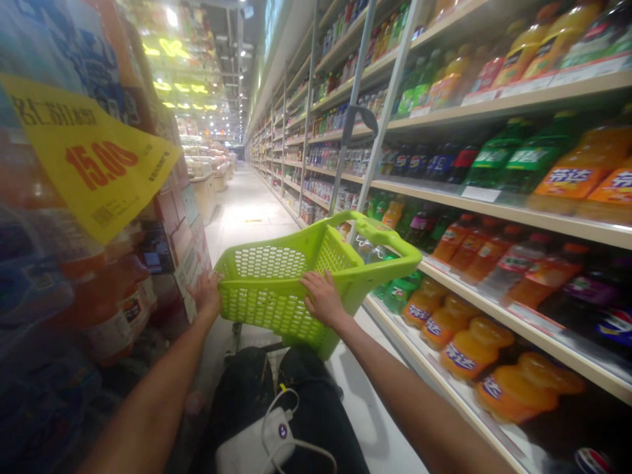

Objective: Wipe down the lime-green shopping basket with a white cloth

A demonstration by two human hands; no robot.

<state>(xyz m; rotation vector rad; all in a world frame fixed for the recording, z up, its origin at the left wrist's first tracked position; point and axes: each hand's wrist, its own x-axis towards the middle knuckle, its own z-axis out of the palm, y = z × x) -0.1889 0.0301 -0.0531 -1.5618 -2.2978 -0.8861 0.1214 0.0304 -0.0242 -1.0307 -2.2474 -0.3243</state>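
Observation:
A lime-green plastic shopping basket (276,273) with perforated walls tilts in front of me in a supermarket aisle. My left hand (207,295) grips its near left corner, fingers curled around the rim. My right hand (322,296) is closed over the near rim toward the right side. A few clear bottles (366,247) show at the basket's far right corner; I cannot tell whether they lie inside it or stand behind it. A grey upright handle (359,115) rises behind the basket.
Shelves of orange, green and dark soda bottles (474,342) line the right. On the left stands a stack of bottled drinks with a yellow 15.00 price sign (96,164). The pale aisle floor (247,204) runs ahead. A white power bank (261,441) with cable hangs at my waist.

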